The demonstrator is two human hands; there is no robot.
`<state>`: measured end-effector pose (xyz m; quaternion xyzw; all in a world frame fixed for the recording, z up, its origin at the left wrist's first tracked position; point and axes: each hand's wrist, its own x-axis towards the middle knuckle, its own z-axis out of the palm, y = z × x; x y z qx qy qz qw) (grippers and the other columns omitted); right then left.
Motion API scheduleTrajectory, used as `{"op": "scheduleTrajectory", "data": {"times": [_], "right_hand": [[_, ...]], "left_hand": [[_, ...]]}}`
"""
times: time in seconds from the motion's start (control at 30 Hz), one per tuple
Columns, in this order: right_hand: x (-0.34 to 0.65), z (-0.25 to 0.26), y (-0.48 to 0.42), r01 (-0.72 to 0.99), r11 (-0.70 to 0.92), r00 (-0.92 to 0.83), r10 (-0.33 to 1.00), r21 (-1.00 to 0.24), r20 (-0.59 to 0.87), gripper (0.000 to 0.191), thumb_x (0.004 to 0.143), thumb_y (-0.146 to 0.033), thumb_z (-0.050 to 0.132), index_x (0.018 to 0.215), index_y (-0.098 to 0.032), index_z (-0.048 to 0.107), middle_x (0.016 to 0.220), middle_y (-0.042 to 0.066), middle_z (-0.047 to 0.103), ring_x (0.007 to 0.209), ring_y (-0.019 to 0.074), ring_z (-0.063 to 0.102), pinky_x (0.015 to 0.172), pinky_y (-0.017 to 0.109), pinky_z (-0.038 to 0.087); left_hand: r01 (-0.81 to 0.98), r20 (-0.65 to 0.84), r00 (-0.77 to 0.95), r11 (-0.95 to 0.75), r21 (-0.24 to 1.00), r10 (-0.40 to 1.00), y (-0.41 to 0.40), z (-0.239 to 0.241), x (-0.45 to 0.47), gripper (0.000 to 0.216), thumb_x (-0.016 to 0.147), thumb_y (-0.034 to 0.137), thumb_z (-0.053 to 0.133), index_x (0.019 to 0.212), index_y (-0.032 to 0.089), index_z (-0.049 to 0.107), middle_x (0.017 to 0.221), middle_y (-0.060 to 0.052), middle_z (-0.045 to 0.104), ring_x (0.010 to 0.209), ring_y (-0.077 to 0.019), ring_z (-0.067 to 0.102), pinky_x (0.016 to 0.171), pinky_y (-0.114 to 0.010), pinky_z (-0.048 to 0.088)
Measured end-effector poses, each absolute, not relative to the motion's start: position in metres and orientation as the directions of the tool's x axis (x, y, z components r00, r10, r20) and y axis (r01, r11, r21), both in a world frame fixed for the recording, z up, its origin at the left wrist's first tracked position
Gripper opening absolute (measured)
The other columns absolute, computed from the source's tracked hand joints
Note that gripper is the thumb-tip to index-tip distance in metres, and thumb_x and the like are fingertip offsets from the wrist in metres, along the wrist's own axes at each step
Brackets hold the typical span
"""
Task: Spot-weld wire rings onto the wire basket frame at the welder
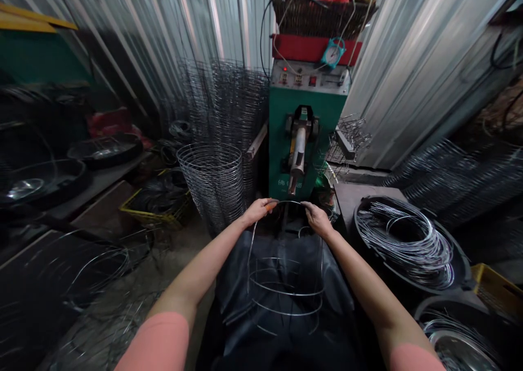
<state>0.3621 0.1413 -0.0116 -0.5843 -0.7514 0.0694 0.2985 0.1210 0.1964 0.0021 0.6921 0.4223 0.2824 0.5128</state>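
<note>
Both my hands hold a round wire frame (286, 292) of rings and upright wires that rests over my lap on a dark apron. My left hand (258, 210) is closed on the left end of its top wire arc, an orange cover on the thumb. My right hand (318, 219) grips the right end of the same arc. The arc sits just under the metal arm (298, 156) of a green welding machine (304, 121) straight ahead.
A tall stack of wire baskets (212, 183) stands left of the machine. A black tub of loose wire rings (406, 240) is at the right, another tub (457, 341) below it. Yellow crates (161, 207) and dark bowls (104, 148) lie at the left. Corrugated metal walls enclose the space.
</note>
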Motion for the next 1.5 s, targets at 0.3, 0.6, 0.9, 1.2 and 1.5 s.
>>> {"op": "scheduleTrajectory", "data": {"times": [0.3,0.6,0.9,1.2,1.5], "right_hand": [[0.357,-0.003,0.143,0.986,0.153,-0.14,0.975,-0.06,0.175,0.037,0.093,-0.027,0.034,0.127,-0.026,0.05,0.097,0.007,0.063,0.075,0.0186,0.061,0.062,0.024,0.043],[0.355,-0.006,0.15,0.986,0.169,-0.167,0.977,-0.005,0.129,0.038,0.091,-0.021,0.033,0.125,-0.024,0.05,0.099,0.011,0.062,0.072,0.019,0.061,0.058,0.024,0.04],[0.369,-0.009,0.18,0.89,0.289,-0.203,0.944,-0.353,0.259,0.027,0.089,-0.023,0.039,0.107,-0.022,0.059,0.094,0.008,0.066,0.082,0.0196,0.062,0.069,0.024,0.044],[0.37,-0.004,0.19,0.847,0.298,-0.201,0.946,-0.44,0.254,0.022,0.088,-0.025,0.042,0.1,-0.022,0.061,0.091,0.006,0.068,0.084,0.0199,0.063,0.07,0.025,0.044],[0.371,0.001,0.194,0.856,0.287,-0.187,0.947,-0.43,0.261,0.024,0.087,-0.026,0.041,0.099,-0.022,0.062,0.087,0.006,0.068,0.079,0.0202,0.063,0.067,0.025,0.044]], "left_hand": [[0.442,0.222,0.587,-0.538,0.718,0.778,0.204,-0.006,0.123,0.039,0.086,0.026,0.041,0.121,0.017,0.055,0.09,-0.005,0.063,0.082,-0.0143,0.057,0.076,-0.026,0.043],[0.619,0.185,0.654,-0.659,0.427,0.734,0.208,-0.008,0.13,0.044,0.089,0.026,0.036,0.131,0.02,0.046,0.084,-0.006,0.058,0.076,-0.0152,0.057,0.074,-0.024,0.044],[0.616,0.119,0.654,-0.617,0.49,0.747,0.231,0.007,0.139,0.041,0.086,0.019,0.037,0.124,0.016,0.053,0.103,-0.008,0.066,0.096,-0.0175,0.059,0.085,-0.025,0.042],[0.604,0.122,0.638,-0.593,0.533,0.76,0.239,0.012,0.14,0.04,0.084,0.017,0.041,0.121,0.014,0.055,0.105,-0.009,0.067,0.095,-0.0183,0.061,0.083,-0.025,0.043],[0.606,0.131,0.613,-0.57,0.555,0.779,0.243,0.015,0.143,0.042,0.08,0.013,0.044,0.121,0.016,0.056,0.102,-0.008,0.068,0.092,-0.018,0.062,0.08,-0.025,0.044]]}}
